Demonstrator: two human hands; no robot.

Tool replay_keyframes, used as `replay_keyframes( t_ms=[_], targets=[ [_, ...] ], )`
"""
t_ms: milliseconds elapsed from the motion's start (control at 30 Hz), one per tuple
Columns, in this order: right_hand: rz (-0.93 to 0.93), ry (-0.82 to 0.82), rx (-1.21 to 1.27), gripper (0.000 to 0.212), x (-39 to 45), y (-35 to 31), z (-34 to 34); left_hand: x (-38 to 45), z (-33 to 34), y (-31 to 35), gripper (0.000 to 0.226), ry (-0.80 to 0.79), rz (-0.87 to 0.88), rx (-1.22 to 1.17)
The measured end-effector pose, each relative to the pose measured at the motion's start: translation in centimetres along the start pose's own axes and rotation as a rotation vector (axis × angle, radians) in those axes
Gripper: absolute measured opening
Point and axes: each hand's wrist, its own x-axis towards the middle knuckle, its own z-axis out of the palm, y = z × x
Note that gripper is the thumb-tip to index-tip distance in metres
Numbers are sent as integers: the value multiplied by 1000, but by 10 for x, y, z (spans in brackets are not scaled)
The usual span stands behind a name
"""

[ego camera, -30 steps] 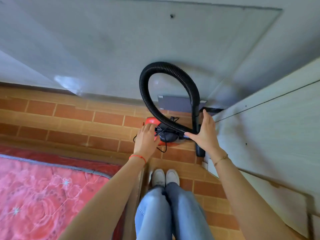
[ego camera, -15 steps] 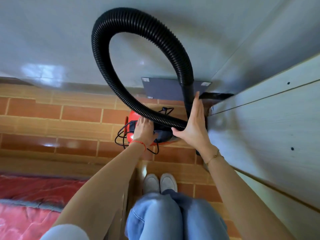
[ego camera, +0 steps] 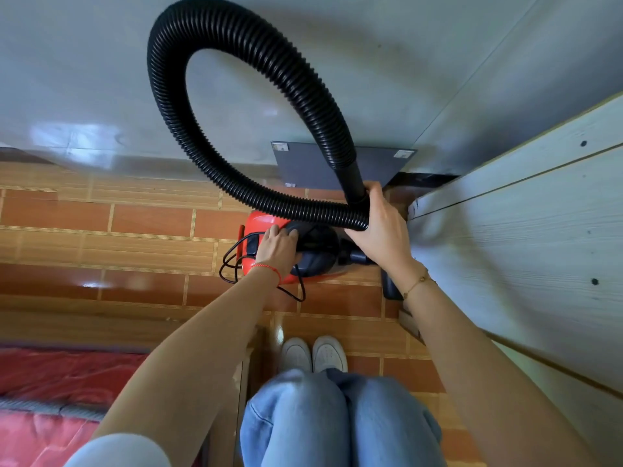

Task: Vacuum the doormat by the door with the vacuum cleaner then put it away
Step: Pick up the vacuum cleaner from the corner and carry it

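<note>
A small red and black vacuum cleaner (ego camera: 259, 224) stands on the tiled floor close to the wall. Its black ribbed hose (ego camera: 209, 38) loops up high and comes back down to a rigid black tube. My left hand (ego camera: 278, 247) lies on the vacuum's top with its fingers curled over the black handle part. My right hand (ego camera: 382, 230) holds the hose where the two runs cross, thumb under the lower run and fingers up along the tube. The black power cord (ego camera: 232, 264) hangs in loops at the vacuum's left side. No doormat shows in this view.
A pale wooden panel (ego camera: 522, 247) stands close on the right. A grey flat board (ego camera: 323, 166) leans at the wall's foot behind the vacuum. A red patterned mattress (ego camera: 50, 399) lies at the lower left. My knees and white shoes (ego camera: 313, 353) are just behind the vacuum.
The view has dropped closer to the vacuum. My right hand has gone from flat against the hose to a grip around it. My left hand has stayed on the vacuum's top.
</note>
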Motion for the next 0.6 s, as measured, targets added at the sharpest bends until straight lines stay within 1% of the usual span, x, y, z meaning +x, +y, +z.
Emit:
replay_keyframes(
  t_ms=[133, 267, 500, 600],
  targets=[
    [17, 27, 0, 50, -10, -11, -22, -22, -20, 2, 34, 1, 1, -9],
    [41, 67, 94, 46, -24, -39, -65, -60, -63, 5, 34, -16, -7, -31],
    [45, 104, 176, 41, -51, -117, -172, -148, -171, 13, 32, -36, -11, -73],
    [39, 110, 182, 47, -66, -153, -222, -189, -221, 21, 33, -28, -11, -63]
  ],
)
